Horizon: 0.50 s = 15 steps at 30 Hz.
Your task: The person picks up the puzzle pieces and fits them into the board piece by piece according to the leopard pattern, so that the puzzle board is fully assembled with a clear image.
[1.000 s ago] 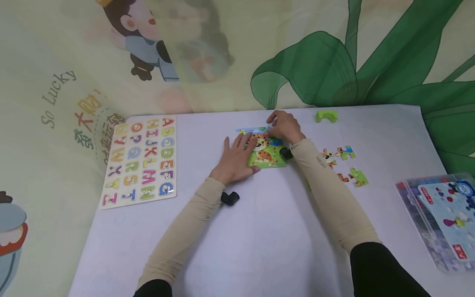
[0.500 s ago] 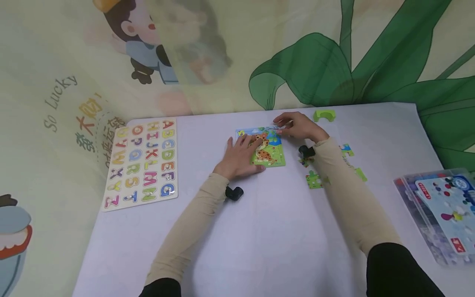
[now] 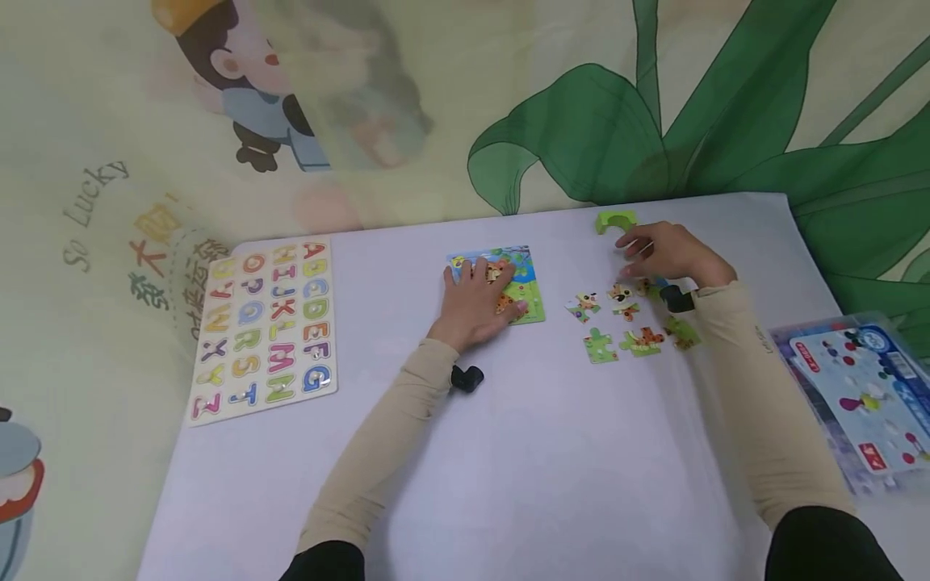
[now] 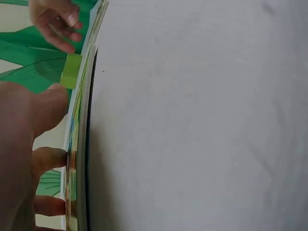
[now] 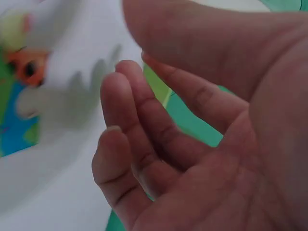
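Note:
My left hand rests with spread fingers on a small square jigsaw board, which bears a spotted animal on green and blue. Part of the picture is hidden under that hand. In the left wrist view the board appears edge-on, fingertips on its face. My right hand hovers above several loose jigsaw pieces to the right of the board. Its fingers are loosely bent with nothing between them, as the right wrist view of the hand confirms. A blurred jigsaw piece lies below it.
A green arch block stands at the table's back edge, close to my right hand. An alphabet board lies at the left. At the right edge sits a clear plastic box with a printed label. A printed cloth hangs behind the white table.
My right hand has left the jigsaw board and moved right, over the loose pieces. My left hand stays on the board. The head view has shifted slightly.

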Tool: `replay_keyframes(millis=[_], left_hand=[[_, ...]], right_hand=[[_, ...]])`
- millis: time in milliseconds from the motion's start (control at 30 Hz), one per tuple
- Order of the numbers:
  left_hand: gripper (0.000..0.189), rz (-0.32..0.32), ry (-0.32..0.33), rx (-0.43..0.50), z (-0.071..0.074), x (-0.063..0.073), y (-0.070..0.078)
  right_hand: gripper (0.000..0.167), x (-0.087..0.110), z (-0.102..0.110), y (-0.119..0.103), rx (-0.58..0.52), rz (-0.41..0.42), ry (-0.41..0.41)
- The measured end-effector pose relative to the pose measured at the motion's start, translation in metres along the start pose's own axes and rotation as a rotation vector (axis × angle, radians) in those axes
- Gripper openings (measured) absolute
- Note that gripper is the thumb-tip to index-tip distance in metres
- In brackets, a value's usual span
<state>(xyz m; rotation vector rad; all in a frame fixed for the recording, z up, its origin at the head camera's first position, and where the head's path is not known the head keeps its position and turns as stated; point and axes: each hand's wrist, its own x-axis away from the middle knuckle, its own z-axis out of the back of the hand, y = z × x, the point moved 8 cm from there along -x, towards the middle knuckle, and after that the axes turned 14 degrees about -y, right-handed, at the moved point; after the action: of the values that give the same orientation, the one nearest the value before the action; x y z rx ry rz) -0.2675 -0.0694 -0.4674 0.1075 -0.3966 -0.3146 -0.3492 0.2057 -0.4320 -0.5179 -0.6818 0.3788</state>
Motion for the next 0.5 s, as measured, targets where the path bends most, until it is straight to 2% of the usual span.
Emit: replay_keyframes(millis=[167,300,500], left_hand=[[0.081,-0.022,0.006,0.091,-0.002,0.006,-0.012],[0.09,-0.089,-0.004,0.176,-0.006,0.011,-0.021],[0.091,-0.175,-0.016,0.202,-0.008,0.016,-0.025]], right_hand=[[0.051,0.002,-0.017,0.004,-0.023,0.012,-0.03],[0.052,0.003,-0.029,-0.003,-0.018,0.041,-0.021],[0.056,0.003,-0.045,-0.022,0.011,0.092,-0.03]])
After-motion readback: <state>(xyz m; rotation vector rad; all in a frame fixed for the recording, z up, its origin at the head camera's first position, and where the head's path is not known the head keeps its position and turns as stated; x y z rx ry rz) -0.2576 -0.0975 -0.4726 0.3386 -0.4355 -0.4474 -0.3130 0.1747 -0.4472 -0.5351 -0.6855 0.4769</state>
